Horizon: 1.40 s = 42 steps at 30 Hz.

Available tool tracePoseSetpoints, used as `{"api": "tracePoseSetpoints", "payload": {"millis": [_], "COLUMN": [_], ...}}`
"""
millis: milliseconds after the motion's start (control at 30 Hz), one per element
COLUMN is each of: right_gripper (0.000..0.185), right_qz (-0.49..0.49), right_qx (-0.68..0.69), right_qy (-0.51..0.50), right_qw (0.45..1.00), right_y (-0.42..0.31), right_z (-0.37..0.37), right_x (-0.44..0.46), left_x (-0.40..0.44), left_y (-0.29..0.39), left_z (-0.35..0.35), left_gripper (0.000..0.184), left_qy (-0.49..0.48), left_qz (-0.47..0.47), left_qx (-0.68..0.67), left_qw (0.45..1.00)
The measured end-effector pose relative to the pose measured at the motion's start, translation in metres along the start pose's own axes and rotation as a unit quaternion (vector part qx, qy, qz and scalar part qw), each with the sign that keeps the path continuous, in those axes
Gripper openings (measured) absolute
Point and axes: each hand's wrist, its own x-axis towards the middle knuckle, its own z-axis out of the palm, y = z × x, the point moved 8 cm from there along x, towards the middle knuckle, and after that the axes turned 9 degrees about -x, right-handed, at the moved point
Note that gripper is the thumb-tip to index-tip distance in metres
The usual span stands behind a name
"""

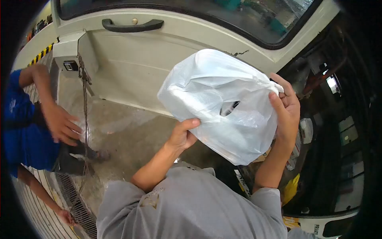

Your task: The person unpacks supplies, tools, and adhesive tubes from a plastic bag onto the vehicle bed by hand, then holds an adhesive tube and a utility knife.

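A white plastic bag (215, 91), bulky and wrapped around something, is held up between my two hands in front of my chest. My left hand (185, 134) grips its lower left edge, thumb on top and the other fingers underneath. At the right, my right hand (287, 105) pinches the bunched corner of the bag between thumb and fingers. A small gap in the plastic shows something dark and shiny inside, but I cannot make out what it is.
A cream vehicle door (131, 59) with a black handle (133, 26) stands open ahead. At the left is a co-worker in a blue shirt (26, 123), one hand near a hanging cord (85, 115). A yellow item (291, 189) lies in the dark vehicle interior at right.
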Motion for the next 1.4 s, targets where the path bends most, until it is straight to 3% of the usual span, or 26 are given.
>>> {"api": "tracePoseSetpoints", "payload": {"millis": [33,100,133,167,200,333,367,600,800,867,1000,1067,1100,1167,1233,1333,1400], "right_gripper": [0.035,0.035,0.037,0.037,0.037,0.037,0.041,0.047,0.041,0.038,0.035,0.037,0.037,0.039,0.044,0.036,0.031], "right_qz": [-0.005,-0.010,-0.019,-0.112,-0.116,-0.201,-0.181,-0.173,-0.142,-0.067,-0.068,-0.114,-0.134,-0.148,-0.138,-0.189,-0.143], "right_qx": [0.022,0.058,0.005,-0.056,-0.035,-0.035,-0.017,-0.022,0.049,0.107,0.064,0.047,0.035,0.033,0.046,0.099,0.044], "right_qy": [-0.013,-0.012,-0.023,0.000,-0.028,-0.037,-0.084,-0.133,-0.096,-0.047,-0.070,-0.091,-0.097,-0.104,-0.103,-0.090,-0.021], "right_qw": [1.000,0.998,1.000,0.992,0.992,0.978,0.980,0.976,0.984,0.991,0.993,0.988,0.986,0.983,0.984,0.973,0.989], "right_y": [-0.005,-0.015,-0.016,-0.017,-0.023,-0.035,-0.030,-0.012,0.006,0.011,0.024,0.023,0.026,0.035,0.033,0.029,0.037], "right_z": [0.004,0.008,0.005,0.004,0.011,0.041,0.051,0.046,0.014,0.006,0.013,0.023,0.027,-0.003,-0.016,-0.021,-0.031], "right_x": [0.000,-0.007,-0.009,-0.012,-0.020,-0.053,-0.059,-0.068,-0.060,-0.054,-0.038,-0.036,-0.033,-0.027,-0.026,-0.019,-0.010], "left_x": [0.001,-0.007,-0.009,-0.010,-0.014,-0.018,-0.018,-0.004,-0.005,-0.007,-0.018,0.003,-0.013,-0.006,-0.008,-0.015,-0.018], "left_y": [0.001,0.006,0.010,0.014,0.022,0.026,0.029,0.027,0.001,-0.005,-0.003,-0.001,0.010,-0.004,-0.006,0.001,0.007], "left_z": [-0.004,-0.040,-0.035,-0.029,-0.046,-0.044,-0.043,-0.057,-0.062,-0.061,-0.065,-0.117,-0.061,-0.032,-0.019,-0.013,-0.007], "left_gripper": [0.057,0.059,0.056,0.053,0.055,0.058,0.058,0.058,0.058,0.058,0.059,0.058,0.056,0.056,0.059,0.062,0.061], "left_qy": [-0.007,0.086,0.063,0.038,0.103,0.134,0.135,0.148,0.151,0.146,0.147,0.076,0.050,-0.007,-0.031,-0.053,-0.071], "left_qz": [0.000,0.011,0.041,0.069,0.107,0.095,0.090,0.035,0.004,-0.002,0.015,0.069,0.075,0.108,0.100,0.108,0.122], "left_qx": [-0.008,0.065,0.035,0.005,0.048,0.018,0.026,0.058,0.020,0.000,-0.032,-0.034,-0.048,-0.054,-0.068,-0.100,-0.099], "left_qw": [1.000,0.994,0.997,0.997,0.988,0.986,0.986,0.987,0.988,0.989,0.988,0.994,0.995,0.993,0.992,0.988,0.985]}}
